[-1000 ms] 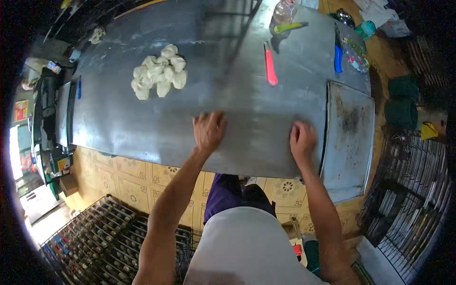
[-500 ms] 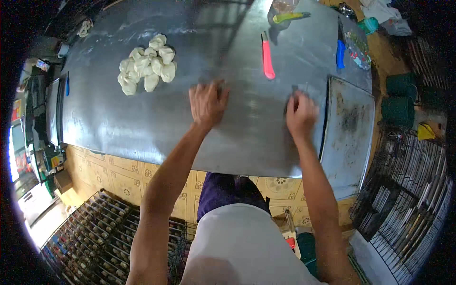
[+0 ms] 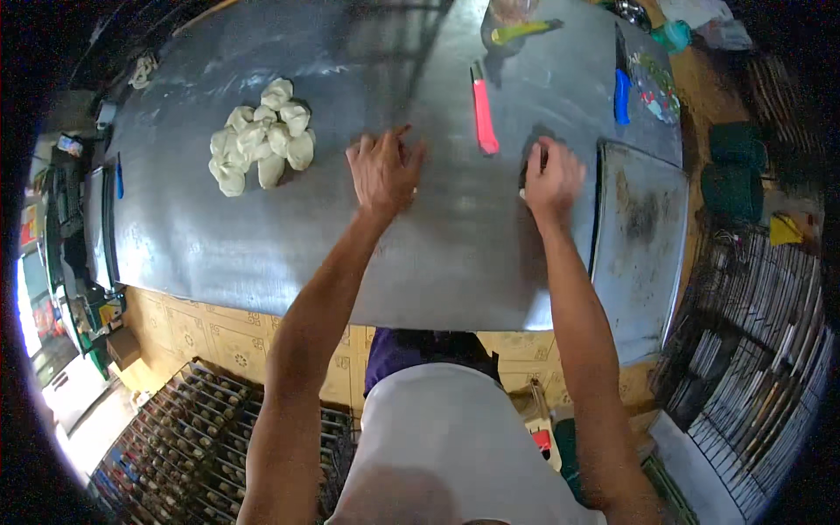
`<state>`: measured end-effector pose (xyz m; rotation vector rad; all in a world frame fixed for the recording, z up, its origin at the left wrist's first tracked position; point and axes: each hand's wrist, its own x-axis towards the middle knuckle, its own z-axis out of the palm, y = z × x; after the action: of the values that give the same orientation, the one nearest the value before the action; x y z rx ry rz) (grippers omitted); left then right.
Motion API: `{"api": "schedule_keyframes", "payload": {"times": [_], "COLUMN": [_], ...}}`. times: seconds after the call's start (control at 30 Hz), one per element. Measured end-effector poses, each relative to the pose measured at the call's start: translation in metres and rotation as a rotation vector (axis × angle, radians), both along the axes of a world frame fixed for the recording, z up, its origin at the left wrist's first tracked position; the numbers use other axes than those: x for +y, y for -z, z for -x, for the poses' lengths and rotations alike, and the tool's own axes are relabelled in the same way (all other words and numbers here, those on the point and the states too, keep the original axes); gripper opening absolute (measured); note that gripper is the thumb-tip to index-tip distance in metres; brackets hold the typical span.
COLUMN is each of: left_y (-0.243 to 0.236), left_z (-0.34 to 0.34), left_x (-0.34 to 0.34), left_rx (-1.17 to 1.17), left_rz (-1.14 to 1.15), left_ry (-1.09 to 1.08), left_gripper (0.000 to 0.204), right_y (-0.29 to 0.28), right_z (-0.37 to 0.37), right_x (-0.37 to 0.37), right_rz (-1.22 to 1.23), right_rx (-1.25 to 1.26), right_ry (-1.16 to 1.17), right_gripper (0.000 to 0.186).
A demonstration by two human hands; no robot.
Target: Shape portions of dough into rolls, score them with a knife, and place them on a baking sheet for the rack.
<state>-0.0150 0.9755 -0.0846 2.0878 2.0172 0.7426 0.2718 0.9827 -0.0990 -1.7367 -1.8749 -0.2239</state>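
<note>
My left hand (image 3: 383,173) is cupped palm-down on the metal table, its fingers slightly apart. A small pale edge, which looks like dough, peeks out beside its palm. To the right, my right hand (image 3: 555,182) curls over the tabletop with a similar pale bit at its thumb side. The palms hide most of what lies under both hands. Left of my left hand sits a cluster of several white dough pieces (image 3: 252,136). A pink-handled utility knife (image 3: 484,114) lies beyond and between the hands.
A yellow-green knife (image 3: 518,32) lies at the far side. Near the right edge are a blue-handled tool (image 3: 622,96) and a stained metal tray (image 3: 643,254). Another blue tool (image 3: 120,178) is at the left end. Wire racks (image 3: 197,437) stand on the tiled floor (image 3: 241,337).
Both hands have pushed forward over the table, away from my body. My right fingers are less curled, and pale edges now show by both palms. The view has shifted slightly.
</note>
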Motion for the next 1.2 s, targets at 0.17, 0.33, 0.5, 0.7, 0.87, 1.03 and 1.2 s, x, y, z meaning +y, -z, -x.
{"api": "schedule_keyframes", "payload": {"times": [0.17,0.33,0.5,0.7,0.87,1.03,1.2], "left_y": [0.027,0.017,0.005,0.028,0.01,0.016,0.006], "left_z": [0.01,0.013,-0.005,0.019,-0.005,0.004,0.046], "left_x": [-0.038,-0.028,0.016,-0.031,0.015,-0.031,-0.095], "left_rx": [0.007,-0.063,-0.051,-0.082,-0.046,-0.093,0.025], "left_rz": [0.146,0.13,0.034,0.124,0.027,-0.035,0.129], "left_ry": [0.046,0.16,0.128,0.27,0.246,0.357,0.456], "left_gripper": [0.037,0.033,0.032,0.028,0.032,0.047,0.052], "right_y": [0.02,0.01,-0.001,0.021,0.0,0.014,-0.013], "right_z": [0.003,0.016,0.015,0.015,0.011,0.003,-0.037], "right_x": [-0.038,-0.043,0.023,-0.027,0.033,-0.021,-0.085], "right_rz": [0.161,0.178,0.129,0.186,0.146,0.077,0.217], "right_rx": [0.071,-0.009,-0.023,-0.005,-0.003,0.268,0.379], "right_ry": [-0.056,0.102,0.19,0.18,0.29,0.064,-0.193], "right_gripper": [0.018,0.016,0.019,0.019,0.024,0.031,0.04]}}
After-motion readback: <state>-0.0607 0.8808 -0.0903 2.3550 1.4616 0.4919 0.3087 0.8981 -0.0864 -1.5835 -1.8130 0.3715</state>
